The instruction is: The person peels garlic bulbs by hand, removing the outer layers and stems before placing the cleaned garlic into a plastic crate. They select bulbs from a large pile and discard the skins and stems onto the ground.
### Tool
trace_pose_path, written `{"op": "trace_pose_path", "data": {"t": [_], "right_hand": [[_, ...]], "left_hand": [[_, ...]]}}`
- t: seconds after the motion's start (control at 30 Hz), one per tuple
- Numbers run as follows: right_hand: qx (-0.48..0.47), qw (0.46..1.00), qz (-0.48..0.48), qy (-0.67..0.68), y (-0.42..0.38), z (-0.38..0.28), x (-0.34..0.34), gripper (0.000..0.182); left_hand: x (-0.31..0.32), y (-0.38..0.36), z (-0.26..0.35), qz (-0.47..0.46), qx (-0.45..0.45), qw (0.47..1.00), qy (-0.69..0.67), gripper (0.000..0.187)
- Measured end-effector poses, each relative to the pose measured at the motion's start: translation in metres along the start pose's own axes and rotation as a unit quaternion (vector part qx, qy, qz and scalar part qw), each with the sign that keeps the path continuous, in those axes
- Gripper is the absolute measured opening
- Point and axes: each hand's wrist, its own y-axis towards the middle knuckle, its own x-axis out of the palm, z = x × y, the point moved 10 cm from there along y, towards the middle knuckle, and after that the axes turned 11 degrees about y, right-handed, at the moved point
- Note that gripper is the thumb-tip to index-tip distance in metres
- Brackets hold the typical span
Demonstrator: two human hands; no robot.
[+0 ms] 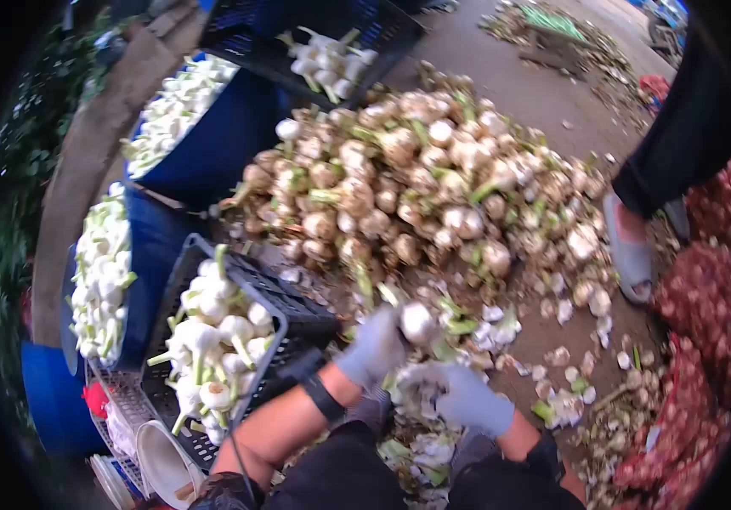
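Observation:
My left hand (372, 347), in a pale glove and with a dark band on the wrist, is closed on a garlic bulb (419, 324). The bulb is white and clean, and its cut stem points up and to the left. Just below and to the right is my right hand (466, 398), also gloved. Its fingers are curved and apart, and I see no bulb in them; its fingertips are blurred against the peelings. Beyond both hands spreads a large heap of unpeeled garlic (408, 187), brownish with short green stems.
On the left stand a black crate (276, 340) of peeled garlic and blue tubs (212, 140) heaped with more. Another black crate (399, 38) lies at the back. A person's sandalled foot (629, 246) and red net sacks (705, 297) are on the right. Peelings (421, 450) litter the ground.

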Motion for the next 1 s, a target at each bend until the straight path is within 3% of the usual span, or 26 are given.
{"op": "trace_pose_path", "data": {"t": [0.03, 0.07, 0.1, 0.13, 0.17, 0.2, 0.23, 0.27, 0.3, 0.33, 0.37, 0.4, 0.43, 0.5, 0.57, 0.63, 0.67, 0.7, 0.77, 0.83, 0.87, 0.9, 0.93, 0.97, 1.0], "right_hand": [[0.050, 0.992, 0.049, -0.101, -0.003, 0.018, -0.019, 0.032], [0.052, 0.992, 0.095, -0.070, -0.006, 0.032, -0.033, 0.038], [-0.012, 0.979, 0.166, -0.114, -0.009, 0.047, -0.048, 0.035], [-0.020, 0.967, 0.202, -0.156, -0.017, 0.053, -0.060, 0.035], [-0.035, 0.951, 0.234, -0.199, -0.023, 0.049, -0.073, 0.036], [-0.006, 0.940, 0.294, -0.173, -0.032, 0.048, -0.096, 0.034], [0.018, 0.924, 0.352, -0.147, -0.039, 0.044, -0.123, 0.032], [-0.014, 0.897, 0.422, -0.132, -0.046, 0.036, -0.153, 0.032], [-0.042, 0.863, 0.490, -0.113, -0.054, 0.035, -0.183, 0.033], [-0.093, 0.817, 0.548, -0.156, -0.058, 0.029, -0.215, 0.032], [-0.143, 0.763, 0.598, -0.200, -0.062, 0.017, -0.244, 0.032], [-0.098, 0.757, 0.615, -0.198, -0.054, 0.013, -0.269, 0.033], [-0.053, 0.749, 0.631, -0.196, -0.049, 0.010, -0.289, 0.037], [0.034, 0.769, 0.573, -0.281, -0.023, -0.001, -0.301, 0.046], [0.119, 0.765, 0.570, -0.275, -0.024, 0.008, -0.305, 0.034], [0.025, 0.817, 0.542, -0.194, -0.035, -0.001, -0.271, 0.023], [-0.109, 0.852, 0.508, -0.071, -0.030, 0.011, -0.246, 0.018], [-0.235, 0.857, 0.455, 0.055, -0.028, 0.025, -0.217, 0.015], [-0.081, 0.896, 0.355, 0.254, -0.023, 0.054, -0.149, 0.015], [0.013, 0.875, 0.316, 0.365, -0.030, 0.071, -0.109, 0.017], [-0.043, 0.860, 0.309, 0.404, -0.031, 0.071, -0.100, 0.025], [-0.042, 0.858, 0.309, 0.408, -0.034, 0.071, -0.098, 0.025], [0.017, 0.889, 0.296, 0.350, -0.035, 0.074, -0.092, 0.027], [0.075, 0.913, 0.279, 0.287, -0.035, 0.078, -0.086, 0.030], [0.084, 0.908, 0.278, 0.301, -0.033, 0.079, -0.080, 0.032]], "left_hand": [[0.004, 0.011, 0.044, 0.075, 0.062, 0.995, 0.007, 0.031], [0.039, 0.010, 0.113, 0.003, 0.174, 0.983, 0.048, 0.027], [0.054, 0.006, 0.168, -0.083, 0.241, 0.967, 0.021, 0.027], [0.089, -0.014, 0.224, -0.064, 0.375, 0.910, 0.165, 0.032], [0.129, -0.047, 0.266, -0.042, 0.499, 0.810, 0.304, 0.036], [0.141, -0.048, 0.274, -0.151, 0.417, 0.888, 0.121, 0.037], [0.154, -0.046, 0.274, -0.252, 0.313, 0.913, -0.065, 0.038], [0.159, -0.048, 0.267, -0.223, 0.367, 0.902, 0.056, 0.043], [0.164, -0.049, 0.250, -0.109, 0.426, 0.881, 0.172, 0.043], [0.156, -0.039, 0.213, -0.118, 0.401, 0.883, 0.215, 0.040], [0.143, -0.019, 0.174, -0.095, 0.286, 0.927, 0.222, 0.037], [0.125, 0.000, 0.134, -0.031, 0.159, 0.964, 0.210, 0.036], [0.113, 0.009, 0.101, -0.039, 0.141, 0.963, 0.226, 0.036], [0.093, 0.012, 0.046, -0.027, 0.088, 0.947, 0.309, 0.042], [0.072, 0.020, 0.002, -0.051, 0.022, 0.945, 0.323, 0.048], [0.069, 0.015, -0.004, -0.043, 0.082, 0.917, 0.389, 0.054], [0.075, 0.013, 0.007, -0.045, 0.205, 0.831, 0.514, 0.061], [0.096, 0.000, 0.018, -0.055, 0.213, 0.824, 0.521, 0.067], [0.107, -0.005, 0.011, -0.099, 0.281, 0.727, 0.618, 0.066], [0.108, -0.011, 0.006, -0.124, 0.279, 0.721, 0.621, 0.062], [0.102, -0.013, 0.000, -0.113, 0.223, 0.732, 0.634, 0.060], [0.096, -0.016, -0.006, -0.101, 0.165, 0.740, 0.644, 0.059], [0.100, -0.025, -0.004, -0.098, 0.190, 0.702, 0.680, 0.063], [0.093, -0.027, -0.008, -0.095, 0.186, 0.702, 0.681, 0.063], [0.091, -0.030, -0.009, -0.103, 0.238, 0.680, 0.686, 0.064]]}}
